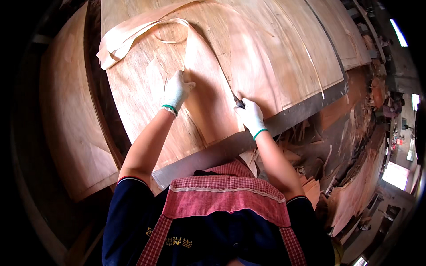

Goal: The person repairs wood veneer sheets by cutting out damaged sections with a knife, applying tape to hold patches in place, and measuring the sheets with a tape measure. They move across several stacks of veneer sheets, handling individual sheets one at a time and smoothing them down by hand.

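Note:
My left hand (pixel 178 91), in a white knit glove with a green cuff, is closed at the edge of a thin wood veneer sheet (pixel 206 93), thumb out to the right. My right hand (pixel 250 116), gloved alike, grips a knife (pixel 239 103) by its dark handle. Its blade points away from me along the veneer's right edge, where a dark narrow line runs. Farther off, a long loose veneer strip (pixel 128 37) loops and folds over the stack. Another pale veneer sheet (pixel 253 66) lies to the right of the knife.
A grey metal edge strip (pixel 293 116) runs along the near side of the worktop. Another veneer stack (pixel 73 111) stands at left. Veneer scraps (pixel 310 184) litter the floor at right, near more stacked sheets (pixel 361 186). A thin sliver (pixel 313 60) lies on the right part.

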Tool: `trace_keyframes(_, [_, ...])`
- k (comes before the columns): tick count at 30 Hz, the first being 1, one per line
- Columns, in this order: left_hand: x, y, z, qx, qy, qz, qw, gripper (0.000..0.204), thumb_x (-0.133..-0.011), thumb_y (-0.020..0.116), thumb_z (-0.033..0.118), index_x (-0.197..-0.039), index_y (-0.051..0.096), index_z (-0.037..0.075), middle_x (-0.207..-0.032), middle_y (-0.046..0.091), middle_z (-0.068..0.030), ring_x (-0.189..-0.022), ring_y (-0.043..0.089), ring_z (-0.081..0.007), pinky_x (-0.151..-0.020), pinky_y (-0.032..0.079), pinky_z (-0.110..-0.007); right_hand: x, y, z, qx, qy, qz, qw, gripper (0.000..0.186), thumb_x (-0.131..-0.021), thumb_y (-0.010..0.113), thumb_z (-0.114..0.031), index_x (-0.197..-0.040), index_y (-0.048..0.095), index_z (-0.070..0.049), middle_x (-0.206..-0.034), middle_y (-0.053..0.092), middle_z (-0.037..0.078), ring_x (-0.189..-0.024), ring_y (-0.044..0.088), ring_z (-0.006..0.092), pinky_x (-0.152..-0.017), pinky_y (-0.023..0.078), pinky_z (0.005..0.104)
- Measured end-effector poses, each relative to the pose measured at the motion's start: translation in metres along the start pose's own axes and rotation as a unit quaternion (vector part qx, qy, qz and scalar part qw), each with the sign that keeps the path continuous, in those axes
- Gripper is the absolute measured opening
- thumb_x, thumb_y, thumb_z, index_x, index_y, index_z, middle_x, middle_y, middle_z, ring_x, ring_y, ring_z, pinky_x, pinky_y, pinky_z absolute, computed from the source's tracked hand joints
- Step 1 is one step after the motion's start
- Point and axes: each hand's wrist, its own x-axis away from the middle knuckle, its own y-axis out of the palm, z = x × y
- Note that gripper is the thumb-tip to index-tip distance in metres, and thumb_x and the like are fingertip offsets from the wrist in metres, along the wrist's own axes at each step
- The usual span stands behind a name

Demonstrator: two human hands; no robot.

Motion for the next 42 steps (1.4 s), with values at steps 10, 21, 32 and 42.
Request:
trace_keyframes(10, [0.023,0.009,0.016,-0.078,0.006,0.055,0.995,0.054,-0.075,0.074,0.015,-0.121,0.049,0.002,-0.096,0.065,-0.0237,-0.094,0.063,-0.0425,-0.081,0.050,-0.046,-0.004,0.002,0.008,-0.042,-0.003,0.016,0.999,0.026,-0.079,0.064,-0.030,-0.087,0.062,-0.005,-0.087,0.066,0.022,-0.084,0.063,0.0402,-0.073,0.049,0.0479])
trace_keyframes(21, [0.007,0.015,0.031,-0.340,0.260,0.001,0.904,0.037,-0.082,0.052,0.007,-0.117,0.062,0.006,-0.125,0.060,-0.0128,-0.120,0.054,-0.0302,-0.104,0.039,-0.039,0.031,0.015,-0.022,-0.289,-0.046,-0.048,0.955,0.019,-0.097,0.052,-0.017,-0.096,0.053,0.002,-0.082,0.062,0.024,-0.072,0.063,0.0380,-0.059,0.048,0.0447])
trace_keyframes(32, [-0.152,-0.009,-0.007,-0.319,0.364,0.066,0.872,0.041,-0.088,0.050,0.012,-0.128,0.056,0.006,-0.135,0.053,-0.0126,-0.130,0.045,-0.0301,-0.111,0.035,-0.041,0.024,0.056,-0.039,0.085,-0.091,0.117,0.985,0.022,-0.095,0.054,-0.023,-0.090,0.052,-0.002,-0.086,0.060,0.026,-0.068,0.063,0.0399,-0.059,0.048,0.0509])
trace_keyframes(42, [-0.159,-0.007,-0.002,-0.099,0.334,0.039,0.937,0.044,-0.090,0.045,0.016,-0.133,0.051,0.010,-0.133,0.056,-0.0138,-0.127,0.049,-0.0287,-0.109,0.035,-0.039,-0.178,0.043,-0.226,0.023,0.040,0.113,0.993,0.031,-0.091,0.047,-0.026,-0.099,0.064,-0.002,-0.103,0.067,0.026,-0.097,0.066,0.0411,-0.084,0.053,0.0508])
